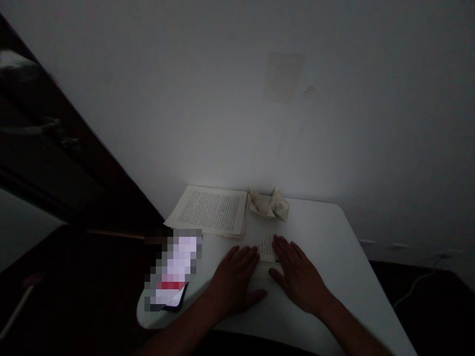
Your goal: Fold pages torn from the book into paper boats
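A small folded piece of printed paper (266, 248) lies on the white table (319, 232), between my two hands. My left hand (237, 279) rests flat over its left side, fingers stretched out and thumb pointing right. Over the right edge lies my right hand (297, 272), also flat, with its thumb set apart from the fingers. Both hands partly cover the paper, so its full outline is hidden. Just beyond it, near the wall, sits a folded paper shape (269, 203) with raised, pointed flaps.
A stack of printed pages (211, 210) lies at the table's back left. A phone (176, 272) with a lit, blurred screen is near the left edge. The wall (230, 99) borders the table's far side. A dark door (48, 128) stands at left, and a cable (415, 284) runs at right.
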Demonstrator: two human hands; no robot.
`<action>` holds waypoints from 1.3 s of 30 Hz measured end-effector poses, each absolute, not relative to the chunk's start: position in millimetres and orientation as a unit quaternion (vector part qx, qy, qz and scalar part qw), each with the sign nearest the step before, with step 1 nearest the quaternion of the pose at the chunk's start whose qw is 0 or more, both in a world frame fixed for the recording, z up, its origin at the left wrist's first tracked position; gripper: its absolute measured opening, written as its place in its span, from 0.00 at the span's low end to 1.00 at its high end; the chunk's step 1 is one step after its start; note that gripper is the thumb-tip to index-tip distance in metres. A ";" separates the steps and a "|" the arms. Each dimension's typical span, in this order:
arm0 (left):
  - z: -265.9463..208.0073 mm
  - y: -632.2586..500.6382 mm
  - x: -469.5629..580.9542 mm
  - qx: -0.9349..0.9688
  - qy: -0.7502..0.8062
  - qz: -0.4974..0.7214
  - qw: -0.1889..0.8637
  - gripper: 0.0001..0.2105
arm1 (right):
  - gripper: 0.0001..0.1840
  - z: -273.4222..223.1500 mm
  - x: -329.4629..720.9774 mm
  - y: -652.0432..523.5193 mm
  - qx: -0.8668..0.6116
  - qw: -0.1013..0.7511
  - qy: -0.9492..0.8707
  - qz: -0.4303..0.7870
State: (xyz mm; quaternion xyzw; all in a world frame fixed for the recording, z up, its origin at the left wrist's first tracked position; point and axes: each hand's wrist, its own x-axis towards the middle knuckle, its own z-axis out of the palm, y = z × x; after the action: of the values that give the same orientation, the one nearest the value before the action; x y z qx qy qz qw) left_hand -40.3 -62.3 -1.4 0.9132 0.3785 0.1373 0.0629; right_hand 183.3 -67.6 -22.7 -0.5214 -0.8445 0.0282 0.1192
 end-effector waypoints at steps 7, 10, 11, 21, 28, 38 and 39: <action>2.7 -64.7 -51.4 0.905 0.381 0.186 0.046 0.17 | 0.35 -23.2 183.5 -67.2 -0.524 0.119 -0.843 0.030; 5.5 -64.1 -53.4 0.908 0.372 0.188 0.044 0.11 | 0.35 -22.7 183.5 -67.4 -0.522 0.113 -0.845 0.027; 6.5 -63.8 -53.5 0.911 0.368 0.182 0.045 0.10 | 0.35 -22.4 183.4 -67.5 -0.521 0.112 -0.846 0.027; 19.9 -54.5 -36.1 0.915 0.369 0.137 0.090 0.13 | 0.39 -17.8 185.1 -69.0 -0.508 0.098 -0.854 0.045; 1.4 -31.4 -23.5 0.923 0.315 0.169 0.143 0.20 | 0.40 -11.7 192.4 -69.0 -0.486 0.090 -0.866 0.075; -5.6 -28.7 -27.7 0.910 0.313 0.203 0.178 0.23 | 0.38 -1.1 215.0 -73.0 -0.451 0.105 -0.882 0.087; -5.1 -28.7 -27.1 0.909 0.313 0.208 0.179 0.24 | 0.35 -1.3 216.2 -74.0 -0.447 0.111 -0.884 0.081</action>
State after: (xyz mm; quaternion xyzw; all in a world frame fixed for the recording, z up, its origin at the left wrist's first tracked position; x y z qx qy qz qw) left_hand -27.1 -28.7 -5.1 0.9093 0.3130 0.2081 0.1788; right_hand 216.2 -74.0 -1.3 -0.4468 -0.8840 0.0809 0.1111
